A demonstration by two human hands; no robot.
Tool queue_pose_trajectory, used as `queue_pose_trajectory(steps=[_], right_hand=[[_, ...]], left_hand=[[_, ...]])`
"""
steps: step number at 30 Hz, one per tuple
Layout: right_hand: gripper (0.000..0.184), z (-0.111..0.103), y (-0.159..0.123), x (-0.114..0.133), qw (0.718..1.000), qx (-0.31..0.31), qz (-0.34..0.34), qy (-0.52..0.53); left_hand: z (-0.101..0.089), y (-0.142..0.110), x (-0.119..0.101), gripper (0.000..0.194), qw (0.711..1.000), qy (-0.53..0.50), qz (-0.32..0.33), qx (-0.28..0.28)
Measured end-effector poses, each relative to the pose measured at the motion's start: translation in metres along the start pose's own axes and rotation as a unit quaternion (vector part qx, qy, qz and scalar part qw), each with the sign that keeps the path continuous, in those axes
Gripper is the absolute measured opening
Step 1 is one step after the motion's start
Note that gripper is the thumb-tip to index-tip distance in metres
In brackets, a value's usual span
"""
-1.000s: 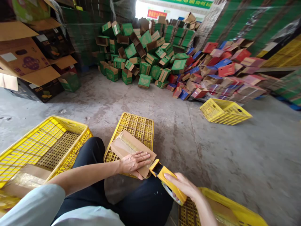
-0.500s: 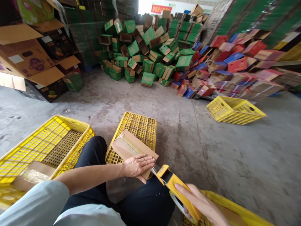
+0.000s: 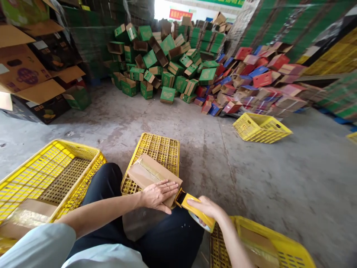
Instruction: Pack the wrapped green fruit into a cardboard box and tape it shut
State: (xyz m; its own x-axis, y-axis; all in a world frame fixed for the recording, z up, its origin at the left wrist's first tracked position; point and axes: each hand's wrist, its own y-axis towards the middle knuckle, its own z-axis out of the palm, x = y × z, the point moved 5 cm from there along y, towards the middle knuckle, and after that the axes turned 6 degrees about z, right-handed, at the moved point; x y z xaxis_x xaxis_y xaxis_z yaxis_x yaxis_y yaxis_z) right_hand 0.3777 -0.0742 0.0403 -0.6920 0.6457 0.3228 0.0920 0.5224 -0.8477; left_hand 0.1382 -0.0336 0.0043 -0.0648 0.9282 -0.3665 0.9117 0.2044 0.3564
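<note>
A brown cardboard box (image 3: 147,169) with clear tape along its top lies slantwise on an upturned yellow crate (image 3: 163,149) between my knees. My left hand (image 3: 158,194) rests flat on the box's near right end, fingers stretched out. Gripped in my right hand (image 3: 205,209) is a yellow tape dispenser (image 3: 192,204), its head touching or very close to the right end of the box. Part of the tape roll shows under my right fingers.
Yellow crates stand at my left (image 3: 95,158) and right (image 3: 290,243), each with a taped cardboard box inside. Another yellow crate (image 3: 260,128) sits on the floor ahead. Piles of green boxes (image 3: 167,95) and red and blue boxes (image 3: 262,79) lie beyond, with large open cartons (image 3: 25,67) at far left.
The tape dispenser in my right hand has moved up and left, right to the box's end. The tape stretch seen between them is gone. My left hand stays on the box.
</note>
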Motion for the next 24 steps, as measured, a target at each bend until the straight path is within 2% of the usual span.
queue_pose_trajectory(steps=[2, 5, 6, 8, 9, 10, 12, 15, 19, 22, 24], right_hand=[[0.047, -0.002, 0.003, 0.006, 1.0, -0.005, 0.003, -0.006], [0.046, -0.001, 0.002, 0.007, 1.0, -0.011, 0.01, -0.012], [0.046, 0.001, 0.001, 0.006, 1.0, -0.013, 0.012, -0.014], [0.048, 0.003, 0.0, 0.003, 1.0, -0.019, 0.012, -0.014], [0.049, 0.005, -0.001, 0.002, 1.0, -0.023, 0.012, -0.014], [0.049, 0.005, -0.001, 0.001, 0.999, -0.027, 0.011, -0.013], [0.048, 0.006, -0.001, 0.001, 0.999, -0.037, 0.007, -0.011], [0.048, 0.008, -0.004, 0.005, 0.999, -0.049, -0.006, -0.006], [0.051, 0.009, -0.02, 0.014, 0.998, -0.065, -0.019, -0.003], [0.05, 0.001, -0.046, 0.022, 0.997, -0.074, -0.03, -0.006], [0.049, -0.01, -0.07, 0.03, 0.996, -0.081, -0.032, -0.014]], left_hand=[[-0.01, 0.001, 0.005, 0.086, 0.997, -0.06, -0.031, -0.031], [-0.039, -0.013, 0.034, 0.068, 0.967, -0.134, -0.177, -0.125], [-0.051, -0.024, 0.049, 0.064, 0.94, -0.145, -0.256, -0.171], [-0.072, -0.05, 0.074, 0.069, 0.903, -0.137, -0.344, -0.219], [-0.08, -0.066, 0.086, 0.071, 0.873, -0.142, -0.402, -0.238], [-0.085, -0.082, 0.098, 0.071, 0.84, -0.156, -0.457, -0.246], [-0.088, -0.106, 0.113, 0.069, 0.797, -0.194, -0.52, -0.238], [-0.081, -0.126, 0.121, 0.074, 0.742, -0.266, -0.577, -0.215], [-0.073, -0.138, 0.121, 0.079, 0.683, -0.348, -0.604, -0.22], [-0.065, -0.148, 0.116, 0.086, 0.64, -0.418, -0.6, -0.235], [-0.053, -0.152, 0.11, 0.093, 0.606, -0.474, -0.59, -0.246]])
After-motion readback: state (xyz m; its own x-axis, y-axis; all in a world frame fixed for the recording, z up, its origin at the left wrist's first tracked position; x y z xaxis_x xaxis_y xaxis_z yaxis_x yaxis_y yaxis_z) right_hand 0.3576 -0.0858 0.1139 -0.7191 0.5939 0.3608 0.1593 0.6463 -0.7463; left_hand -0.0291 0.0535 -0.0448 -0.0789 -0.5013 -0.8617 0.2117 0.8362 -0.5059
